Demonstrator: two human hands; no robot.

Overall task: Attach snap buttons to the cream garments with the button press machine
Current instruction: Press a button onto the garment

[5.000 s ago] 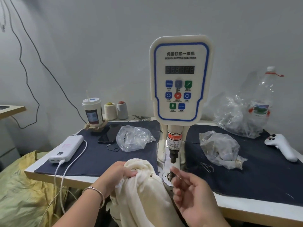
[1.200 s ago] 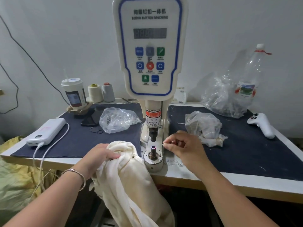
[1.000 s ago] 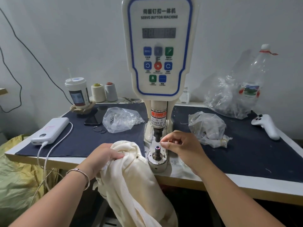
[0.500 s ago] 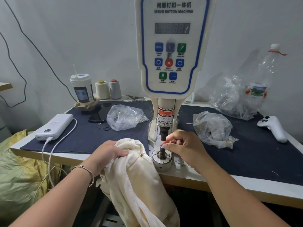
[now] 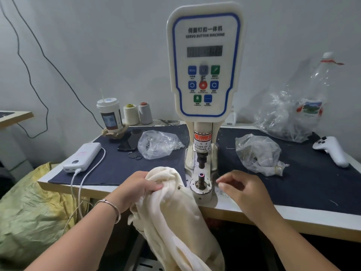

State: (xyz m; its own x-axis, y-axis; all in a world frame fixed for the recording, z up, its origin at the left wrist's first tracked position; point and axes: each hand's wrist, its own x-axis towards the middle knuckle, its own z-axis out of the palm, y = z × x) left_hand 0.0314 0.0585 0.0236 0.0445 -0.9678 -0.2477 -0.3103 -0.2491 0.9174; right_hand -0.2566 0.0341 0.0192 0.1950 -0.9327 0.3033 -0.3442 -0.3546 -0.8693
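Head view, looking down over the worktop (image 5: 64,187). Left hand (image 5: 136,187) bunched into the cream garment (image 5: 172,218), its grip curled tight round a fistful of the soft, ribbed knit at the front edge, thin metal bangle (image 5: 112,207) on the wrist. Garment draped in loose folds off the edge and hanging down below, upper hump just left of the button press machine (image 5: 204,75), one small brass-coloured snap (image 5: 179,188) showing on the cloth near the base. Right hand (image 5: 242,189) just right of the press base, apart from both garment and machine, blurred; grip loose, fingers half-curled with thumb and forefinger close together, nothing visibly pinched. Lower die (image 5: 201,178) a short dark metal post standing upright on a round, worn base, tip glinting purple, directly under the dark upper punch with a clear gap between. Machine head a tall, glossy cream plastic shield with blue outline, dim digit display, coloured square buttons, red warning label on the column. Dark navy cloth mat (image 5: 312,184) over the pale board. Crinkled clear plastic bags (image 5: 158,145) left and right of the column, small metal parts inside the left one. White power bank (image 5: 83,157) with white cable at far left.
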